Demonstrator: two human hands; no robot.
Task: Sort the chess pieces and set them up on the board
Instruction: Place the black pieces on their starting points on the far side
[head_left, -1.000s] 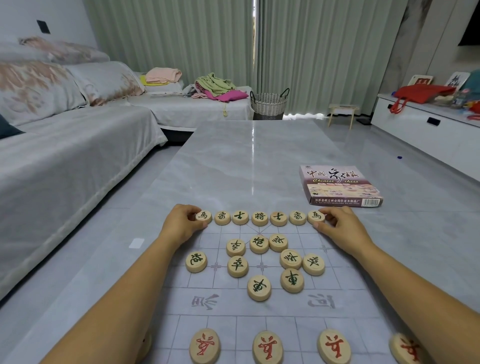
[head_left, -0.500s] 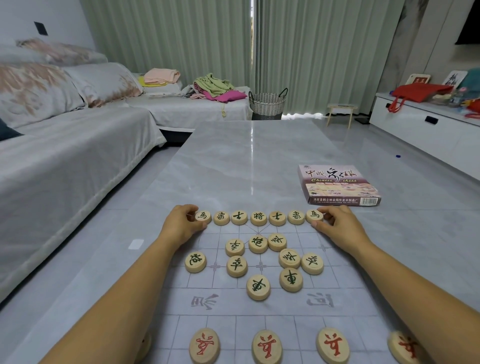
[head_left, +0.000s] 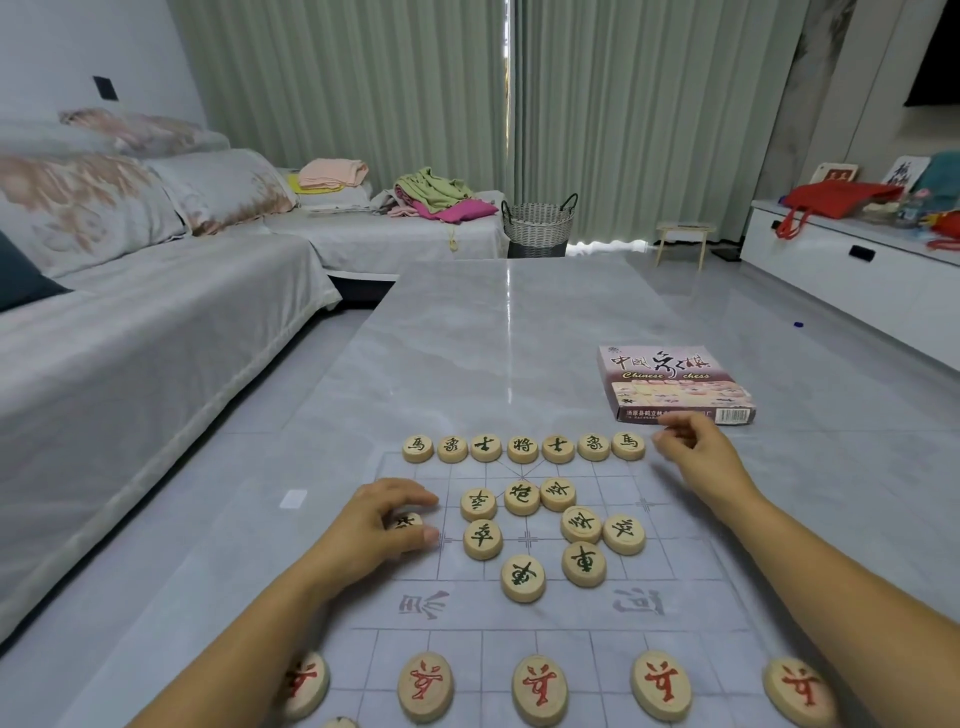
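Roughly midway — green back row (head_left: 523, 448) of seven lined up (corner spots bare), red pieces (head_left: 539, 688) along the near edge, loose green cluster (head_left: 522, 498) on the board (head_left: 550, 610) unplaced — left hand (head_left: 374, 530) pinches one green piece (head_left: 408, 521), right hand (head_left: 696, 462) loosely curled, empty, beside the row's end.

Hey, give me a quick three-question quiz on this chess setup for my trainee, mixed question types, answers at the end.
1. True or false: the left hand grips a piece between thumb and fingers.
2. How many pieces make up the far row? A five, B seven, C nine.
3. Which hand is nearer the chess box?

Key: 1 true; 2 B; 3 the right hand.
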